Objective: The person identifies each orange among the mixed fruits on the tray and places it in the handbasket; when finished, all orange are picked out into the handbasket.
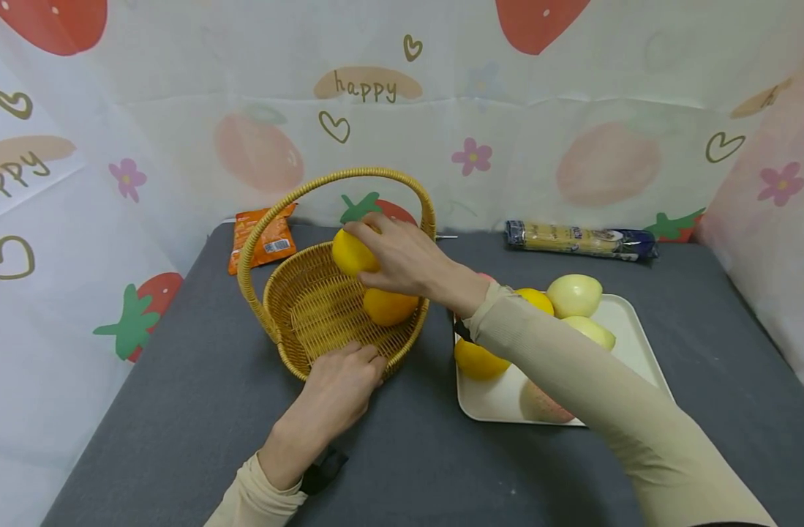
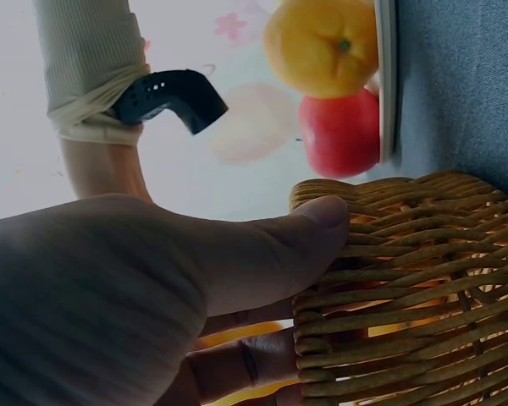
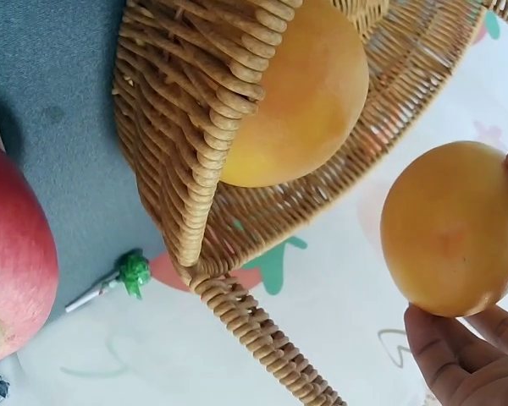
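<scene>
In the head view a yellow-orange fruit [image 1: 352,252] is held by the right hand [image 1: 408,260] above the wicker basket [image 1: 316,307], under its arched handle. The right wrist view shows fingertips [image 3: 449,347] against this fruit [image 3: 453,228]. Another orange fruit [image 1: 388,307] lies inside the basket at its right side. The left hand [image 1: 342,388] grips the basket's near rim; in the left wrist view its thumb [image 2: 279,245] lies over the woven rim [image 2: 389,245], with fingers on the other side.
Right of the basket, a white tray [image 1: 632,351] holds several fruits, yellow, pale green and reddish. An orange packet [image 1: 270,241] lies behind the basket at left. A long blue-and-yellow package [image 1: 579,241] lies at the back right. A lollipop with a green wrapper [image 3: 134,272] stands near the basket.
</scene>
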Motion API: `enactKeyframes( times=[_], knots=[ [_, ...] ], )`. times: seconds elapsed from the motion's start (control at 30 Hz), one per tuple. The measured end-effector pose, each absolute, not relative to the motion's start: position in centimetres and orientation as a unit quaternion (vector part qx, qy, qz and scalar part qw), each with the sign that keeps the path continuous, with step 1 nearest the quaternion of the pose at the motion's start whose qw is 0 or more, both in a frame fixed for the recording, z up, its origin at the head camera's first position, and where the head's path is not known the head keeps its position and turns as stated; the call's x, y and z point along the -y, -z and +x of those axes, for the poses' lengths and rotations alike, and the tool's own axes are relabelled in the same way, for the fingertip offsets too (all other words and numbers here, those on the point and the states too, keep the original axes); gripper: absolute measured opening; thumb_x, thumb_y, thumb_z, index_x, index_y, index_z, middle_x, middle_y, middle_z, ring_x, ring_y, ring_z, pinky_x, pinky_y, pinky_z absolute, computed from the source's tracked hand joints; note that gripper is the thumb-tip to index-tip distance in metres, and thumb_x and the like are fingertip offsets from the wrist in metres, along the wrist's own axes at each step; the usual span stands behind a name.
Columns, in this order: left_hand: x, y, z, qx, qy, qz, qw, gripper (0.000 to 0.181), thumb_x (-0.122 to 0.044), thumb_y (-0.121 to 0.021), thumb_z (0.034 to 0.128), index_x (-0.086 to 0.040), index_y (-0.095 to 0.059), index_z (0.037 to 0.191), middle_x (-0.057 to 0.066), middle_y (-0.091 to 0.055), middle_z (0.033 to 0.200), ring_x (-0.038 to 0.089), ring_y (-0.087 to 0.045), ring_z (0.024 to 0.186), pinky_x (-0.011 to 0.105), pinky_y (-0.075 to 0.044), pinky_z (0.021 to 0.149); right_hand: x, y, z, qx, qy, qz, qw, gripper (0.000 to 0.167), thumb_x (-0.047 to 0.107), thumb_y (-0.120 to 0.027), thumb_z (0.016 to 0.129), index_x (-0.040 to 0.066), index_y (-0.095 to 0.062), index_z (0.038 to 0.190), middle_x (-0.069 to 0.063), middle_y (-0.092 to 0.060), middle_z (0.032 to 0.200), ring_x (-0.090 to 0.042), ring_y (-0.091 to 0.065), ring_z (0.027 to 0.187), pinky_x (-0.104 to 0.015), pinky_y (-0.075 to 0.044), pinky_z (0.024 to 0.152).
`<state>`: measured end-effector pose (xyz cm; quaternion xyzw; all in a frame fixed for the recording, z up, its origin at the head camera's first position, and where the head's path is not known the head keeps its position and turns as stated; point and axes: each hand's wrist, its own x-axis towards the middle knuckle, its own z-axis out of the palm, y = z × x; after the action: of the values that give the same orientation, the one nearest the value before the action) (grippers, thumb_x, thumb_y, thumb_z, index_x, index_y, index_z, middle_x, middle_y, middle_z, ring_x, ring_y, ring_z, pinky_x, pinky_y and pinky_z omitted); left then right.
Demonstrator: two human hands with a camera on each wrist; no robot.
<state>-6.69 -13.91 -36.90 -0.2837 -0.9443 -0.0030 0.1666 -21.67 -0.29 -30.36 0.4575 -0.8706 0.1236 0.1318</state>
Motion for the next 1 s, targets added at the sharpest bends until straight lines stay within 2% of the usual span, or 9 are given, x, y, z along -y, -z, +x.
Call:
enactKeyframes(
  times=[0.43, 0.63, 1.0],
  knots=[
    [14.0, 37.0, -6.6, 0.947, 0.004, -0.280, 0.158, 0.019, -0.010, -0.076, 0.0808, -0.015, -0.062, 0.068, -0.002, -0.059, 0.069, 0.016, -0.053, 0.061, 0.028, -0.043, 0.050, 1.8, 31.0, -22.6, 0.886, -0.098, 0.440, 0.109, 0.059, 0.032, -0.068, 0.088, 0.012, -0.048, 0.140, -0.014, -0.054, 0.135, -0.027, -0.062, 0.105, -0.038, -0.050, 0.094],
    [14.0, 37.0, -6.7, 0.947, 0.005, -0.279, 0.156, 0.018, -0.010, -0.076, 0.0813, -0.014, -0.063, 0.069, -0.002, -0.060, 0.069, 0.016, -0.054, 0.062, 0.028, -0.043, 0.050, 2.4, 31.2, -22.8, 0.890, -0.095, 0.436, 0.098, 0.059, 0.031, -0.068, 0.089, 0.012, -0.047, 0.141, -0.014, -0.054, 0.136, -0.027, -0.060, 0.109, -0.039, -0.051, 0.092],
    [13.9, 36.9, -6.7, 0.947, 0.004, -0.280, 0.158, 0.017, -0.010, -0.076, 0.0818, -0.014, -0.064, 0.070, -0.002, -0.060, 0.070, 0.015, -0.053, 0.062, 0.028, -0.043, 0.050, 3.1, 31.8, -23.1, 0.887, -0.101, 0.442, 0.087, 0.057, 0.028, -0.069, 0.089, 0.011, -0.047, 0.140, -0.014, -0.055, 0.135, -0.027, -0.062, 0.105, -0.037, -0.052, 0.089]
  ],
)
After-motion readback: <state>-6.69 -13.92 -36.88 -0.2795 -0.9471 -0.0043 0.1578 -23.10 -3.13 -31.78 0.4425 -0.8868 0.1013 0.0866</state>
